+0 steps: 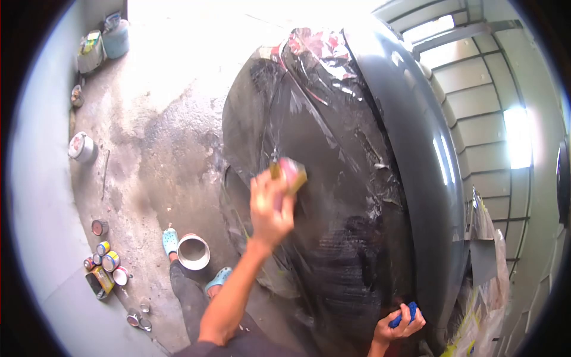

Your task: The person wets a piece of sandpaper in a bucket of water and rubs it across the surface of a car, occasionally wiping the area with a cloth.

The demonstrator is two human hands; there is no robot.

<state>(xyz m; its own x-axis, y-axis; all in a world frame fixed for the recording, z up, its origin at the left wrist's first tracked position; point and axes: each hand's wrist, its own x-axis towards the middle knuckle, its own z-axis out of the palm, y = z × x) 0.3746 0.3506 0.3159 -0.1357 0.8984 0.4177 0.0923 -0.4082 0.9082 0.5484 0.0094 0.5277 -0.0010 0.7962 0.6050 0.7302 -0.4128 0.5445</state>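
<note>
We saw the left hand (pixel 272 205) over the middle part of the dark plastic sheet (pixel 333 202), its fingers closed around a yellow-and-pink block (pixel 294 174). Because of blur, we could not tell if this block touched the sheet. The right hand (pixel 399 327) was at the near right corner of the sheet, beside the glossy car panel (pixel 410 149), with its fingers clamped on a blue wad (pixel 413 309).

We judged that the block could catch in a loose fold of the sheet and tear it, or slip out of the fingers if it was wet. A bucket (pixel 207 247) stood on the floor near the clogs (pixel 170 240), so a careless foot could knock it.

The exposed end of the block seemed to point away from the wrist, slightly toward the panel; its long axis was unclear. The wad's long axis ran aslant, upper end toward the panel.
</note>
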